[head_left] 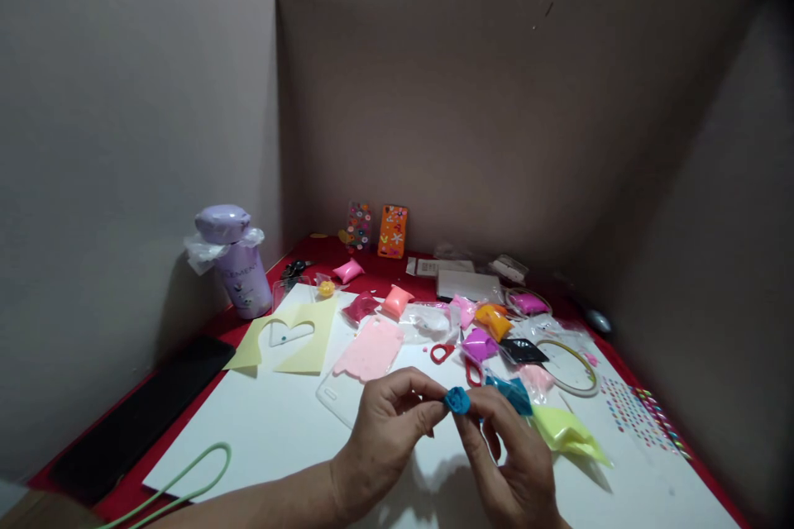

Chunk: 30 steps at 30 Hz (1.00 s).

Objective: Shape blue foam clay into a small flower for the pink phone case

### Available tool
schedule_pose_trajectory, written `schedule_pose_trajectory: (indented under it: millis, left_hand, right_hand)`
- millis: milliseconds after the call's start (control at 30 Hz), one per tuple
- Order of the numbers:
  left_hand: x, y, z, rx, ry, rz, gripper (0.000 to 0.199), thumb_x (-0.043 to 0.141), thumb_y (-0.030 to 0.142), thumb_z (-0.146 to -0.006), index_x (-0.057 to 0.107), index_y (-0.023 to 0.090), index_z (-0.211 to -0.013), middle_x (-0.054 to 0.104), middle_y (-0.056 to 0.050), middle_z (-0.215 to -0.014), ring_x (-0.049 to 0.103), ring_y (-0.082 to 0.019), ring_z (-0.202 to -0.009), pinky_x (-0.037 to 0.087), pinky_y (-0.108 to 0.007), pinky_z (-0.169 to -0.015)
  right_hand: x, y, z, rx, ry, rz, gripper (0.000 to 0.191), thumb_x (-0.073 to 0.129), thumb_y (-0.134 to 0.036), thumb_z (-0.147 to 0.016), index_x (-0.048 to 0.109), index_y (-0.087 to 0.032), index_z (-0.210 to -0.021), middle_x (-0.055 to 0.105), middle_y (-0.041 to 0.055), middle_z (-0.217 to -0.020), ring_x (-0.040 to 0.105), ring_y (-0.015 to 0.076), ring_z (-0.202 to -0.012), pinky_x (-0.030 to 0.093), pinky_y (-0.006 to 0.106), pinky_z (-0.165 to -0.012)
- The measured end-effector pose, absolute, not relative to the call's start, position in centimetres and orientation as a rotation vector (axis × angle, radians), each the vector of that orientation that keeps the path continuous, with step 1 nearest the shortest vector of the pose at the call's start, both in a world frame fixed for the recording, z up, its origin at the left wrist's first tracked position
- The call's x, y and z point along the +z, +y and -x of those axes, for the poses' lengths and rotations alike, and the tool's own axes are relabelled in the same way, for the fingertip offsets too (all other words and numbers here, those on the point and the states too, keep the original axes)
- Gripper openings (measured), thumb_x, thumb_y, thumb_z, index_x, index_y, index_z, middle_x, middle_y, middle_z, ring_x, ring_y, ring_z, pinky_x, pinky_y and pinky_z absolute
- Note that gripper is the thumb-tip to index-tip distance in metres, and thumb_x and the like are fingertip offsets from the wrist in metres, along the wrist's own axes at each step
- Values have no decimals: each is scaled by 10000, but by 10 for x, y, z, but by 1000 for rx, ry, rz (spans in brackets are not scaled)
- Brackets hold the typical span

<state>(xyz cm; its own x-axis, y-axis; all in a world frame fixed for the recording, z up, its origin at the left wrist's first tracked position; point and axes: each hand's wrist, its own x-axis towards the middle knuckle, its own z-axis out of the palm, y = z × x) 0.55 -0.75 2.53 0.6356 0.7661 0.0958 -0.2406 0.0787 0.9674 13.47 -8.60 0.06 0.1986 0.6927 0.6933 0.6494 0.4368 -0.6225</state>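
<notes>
A small lump of blue clay [457, 400], crumpled on its surface, is held in the air between both hands. My left hand [388, 430] pinches it from the left with thumb and index finger. From the right, my right hand [509, 450] grips the same lump with its fingertips. Behind my right hand lies a blue clay packet [509, 393], partly hidden by the fingers. A yellow clay packet [569, 431] is just right of that hand. Past my left hand lies a clear phone case [338, 401] with a ragged pink layer [372, 347] over part of it.
Several clay packets, such as an orange one [493, 321], crowd the middle right near red-handled scissors [442, 354] and a hoop [586, 387]. Yellow paper [319, 339] with a heart cutout lies left. A purple tumbler [241, 273] stands by the left wall. Sticker gems [645, 417] lie far right.
</notes>
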Motion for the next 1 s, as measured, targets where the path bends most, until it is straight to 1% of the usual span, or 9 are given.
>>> schedule_pose_trajectory:
  millis: [267,433,533,633,733,833,1000]
  left_hand:
    - [22,0,-10,791,516,-1164,163,687,276,-726,692,116,-753,601,-24,-626,488,-94,-557,406,-214,-533]
    - [23,1,-10,764,527,-1130,189,682,295,-732,675,108,-715,615,-32,-647,479,-89,-556,388,-211,-538]
    - [23,1,-10,741,521,-1125,211,678,311,-739,673,104,-703,610,-34,-647,473,-87,-552,380,-213,-540]
    - [21,0,-9,730,500,-1118,225,673,324,-745,671,102,-705,608,-38,-657,478,-92,-565,382,-218,-545]
    - [20,0,-10,731,498,-1103,218,684,318,-734,663,102,-721,609,-41,-659,489,-99,-576,388,-221,-547]
    - [19,0,-11,742,501,-1070,206,699,294,-721,642,102,-766,615,-44,-668,500,-100,-576,390,-219,-540]
    - [16,1,-13,749,515,-1056,200,702,263,-713,593,117,-796,605,-21,-644,509,-91,-542,392,-211,-514]
  right_hand:
    - [-2,-84,-133,115,-1404,1276,66,505,-152,-859,559,-190,-864,558,21,-727,518,116,-601,388,217,-478]
    - [-2,-83,-131,153,-1376,1292,80,501,-182,-866,552,-187,-804,549,19,-700,496,117,-591,360,216,-454]
    - [-2,-82,-133,156,-1362,1304,90,504,-201,-870,552,-184,-796,561,21,-710,513,116,-597,370,211,-450]
    - [-5,-81,-136,166,-1350,1338,68,518,-224,-871,569,-180,-855,587,25,-748,540,117,-610,404,208,-476]
    - [-8,-81,-139,261,-1315,1360,93,523,-253,-873,571,-176,-895,593,33,-765,552,126,-624,446,215,-518]
    - [-8,-81,-139,376,-1300,1357,116,518,-280,-876,570,-177,-885,589,32,-764,565,136,-648,477,222,-561]
    - [-3,-80,-136,455,-1305,1316,162,494,-311,-882,586,-178,-863,603,43,-796,585,157,-707,491,241,-612]
